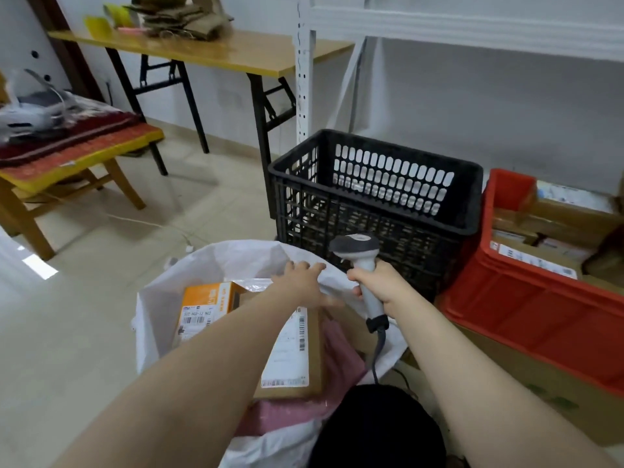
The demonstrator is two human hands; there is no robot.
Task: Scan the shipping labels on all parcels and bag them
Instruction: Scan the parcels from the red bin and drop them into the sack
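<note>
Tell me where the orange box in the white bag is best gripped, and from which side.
Probably its upper end, pinched across the narrow sides, from above through the bag mouth. The orange box sits by the wall of the white bag with that end exposed; the left forearm hides its lower corner. The left hand is open; the right hand holds the scanner.

Not much is actually readable here. The white sticker (195,317) on the orange box (216,295) has a line that looks like "S02-A02-12 N02" above a barcode, though the digits are fuzzy. Vertical print on the box's side ends in "UP". The shipping label (290,356) on the brown parcel (315,352) shows barcodes, but the print is too small to read. Same with the parcel label (535,260) in the red crate (526,302).
</note>
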